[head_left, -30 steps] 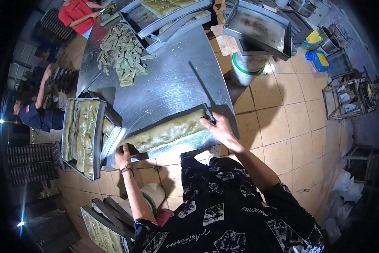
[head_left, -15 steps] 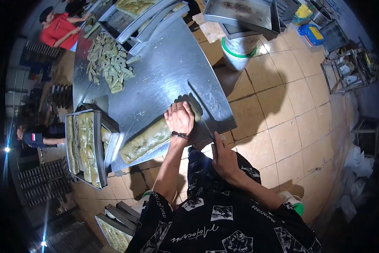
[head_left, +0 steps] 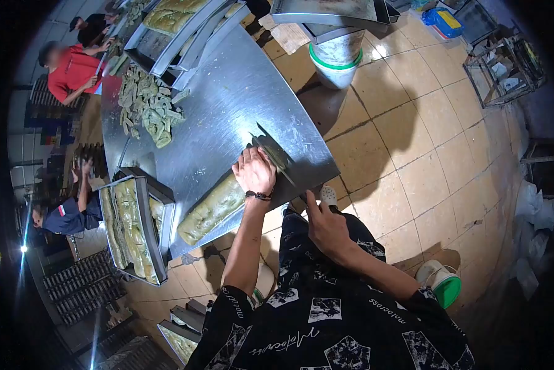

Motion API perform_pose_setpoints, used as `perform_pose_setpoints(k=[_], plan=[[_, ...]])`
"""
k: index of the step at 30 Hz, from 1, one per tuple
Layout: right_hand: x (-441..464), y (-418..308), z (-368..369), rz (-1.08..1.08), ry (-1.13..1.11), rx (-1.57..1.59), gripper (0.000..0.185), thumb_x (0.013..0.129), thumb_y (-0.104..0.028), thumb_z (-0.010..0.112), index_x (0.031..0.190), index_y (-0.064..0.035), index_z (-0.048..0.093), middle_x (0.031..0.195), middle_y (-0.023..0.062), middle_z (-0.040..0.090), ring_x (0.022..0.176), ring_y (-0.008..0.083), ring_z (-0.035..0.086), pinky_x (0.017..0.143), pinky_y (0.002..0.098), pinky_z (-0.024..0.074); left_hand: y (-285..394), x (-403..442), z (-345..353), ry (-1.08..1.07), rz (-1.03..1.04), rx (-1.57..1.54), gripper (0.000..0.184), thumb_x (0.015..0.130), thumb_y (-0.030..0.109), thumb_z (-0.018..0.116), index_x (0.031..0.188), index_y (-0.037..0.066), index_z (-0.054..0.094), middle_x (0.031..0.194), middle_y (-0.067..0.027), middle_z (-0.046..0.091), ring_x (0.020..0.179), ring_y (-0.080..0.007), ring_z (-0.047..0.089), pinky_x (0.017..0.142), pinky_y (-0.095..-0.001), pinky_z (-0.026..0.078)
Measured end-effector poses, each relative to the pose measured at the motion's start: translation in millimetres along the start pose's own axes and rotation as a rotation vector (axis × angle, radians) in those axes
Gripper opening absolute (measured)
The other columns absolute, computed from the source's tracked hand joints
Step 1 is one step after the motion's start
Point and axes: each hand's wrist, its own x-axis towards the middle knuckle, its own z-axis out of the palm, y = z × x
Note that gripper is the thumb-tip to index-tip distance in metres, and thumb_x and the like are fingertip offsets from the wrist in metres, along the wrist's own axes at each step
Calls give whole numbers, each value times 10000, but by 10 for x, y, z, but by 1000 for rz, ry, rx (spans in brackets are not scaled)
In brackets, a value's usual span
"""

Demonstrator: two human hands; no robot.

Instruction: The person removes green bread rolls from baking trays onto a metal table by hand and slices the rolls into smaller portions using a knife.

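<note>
At the middle of the frame, our left hand (head_left: 255, 169) grips the loaf (head_left: 212, 213) from above, fingers bent over it, close together, near its upper-right end. Our right hand's (head_left: 327, 229) fingers are wrapped round the handle of a knife (head_left: 291, 180), its blade at that end. The loaf lies along the worktop's (head_left: 227, 98) lower edge, beside a tray (head_left: 142, 216).

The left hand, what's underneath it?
The left hand is over a long green roll lying on the metal table. The palm and fingers cover part of the roll's top, so that stretch can't be seen.
</note>
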Motion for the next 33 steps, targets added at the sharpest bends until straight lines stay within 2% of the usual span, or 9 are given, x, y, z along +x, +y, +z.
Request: perform_pose_setpoints(k=[4, 7, 11, 14, 17, 20, 26, 30, 33], plan=[[-120, 75, 43, 50, -51, -17, 658, 866, -78, 621, 1472, 36, 395, 922, 221, 619, 620, 380, 661, 549, 437, 557, -2, 13, -12, -37, -7, -5, 304, 1009, 246, 484, 1027, 25, 691, 1120, -153, 695, 1044, -323, 655, 893, -489, 467], [302, 79, 279, -13, 13, -55, 649, 865, -80, 627, 1466, 36, 412, 912, 220, 623, 589, 366, 658, 523, 410, 550, -1, -6, 4, -59, -19, -12, 307, 1011, 247, 481, 1048, 27, 692, 1153, -152, 694, 1068, -321, 652, 903, -488, 465], [162, 76, 164, -70, 66, -13, 623, 878, -89, 600, 1458, 44, 418, 941, 240, 632, 616, 372, 675, 548, 456, 557, 14, 8, -26, -93, -30, 18, 312, 1016, 254, 477, 1063, 33, 692, 1193, -154, 690, 1092, -317, 651, 917, -489, 463], [-227, 163, 38, 100, -118, 0, 615, 878, -92, 590, 1457, 31, 424, 950, 236, 630, 641, 372, 678, 562, 466, 559, -9, -4, 47, -29, -18, 1, 313, 1017, 257, 477, 1058, 35, 693, 1183, -149, 692, 1087, -315, 651, 919, -490, 463], [34, 144, 228, 30, 6, -41, 609, 886, -105, 592, 1463, 14, 435, 933, 231, 629, 636, 361, 675, 550, 445, 556, -3, -12, 41, -15, -15, -23, 307, 1017, 255, 480, 1054, 37, 693, 1167, -142, 694, 1077, -316, 652, 920, -494, 463], [402, 121, 363, 26, -21, -67, 612, 893, -103, 583, 1477, -11, 423, 935, 230, 635, 654, 377, 677, 557, 456, 556, 35, -18, -4, -38, -32, -24, 297, 1016, 251, 483, 1037, 41, 692, 1142, -137, 695, 1054, -316, 653, 900, -493, 462], [-290, 252, 113, 106, -115, 11, 637, 876, -73, 575, 1487, -13, 402, 916, 231, 633, 627, 409, 661, 543, 481, 548, -31, -17, 122, 74, 11, -28, 283, 1019, 248, 481, 988, 58, 689, 1044, -120, 684, 994, -313, 652, 858, -485, 466], [188, 219, 342, 7, 48, -23, 628, 884, -78, 580, 1485, -21, 408, 883, 234, 633, 600, 406, 655, 530, 489, 543, -5, -27, 50, 22, 10, -38, 278, 1019, 246, 478, 979, 65, 685, 1017, -111, 676, 980, -312, 649, 844, -481, 466], [250, 217, 378, 22, 25, -15, 634, 890, -86, 584, 1493, -30, 397, 869, 231, 636, 608, 409, 660, 532, 493, 544, -6, -16, 47, -18, -12, -30, 296, 1014, 257, 486, 1031, 49, 697, 1169, -141, 692, 1056, -319, 653, 891, -490, 464]])
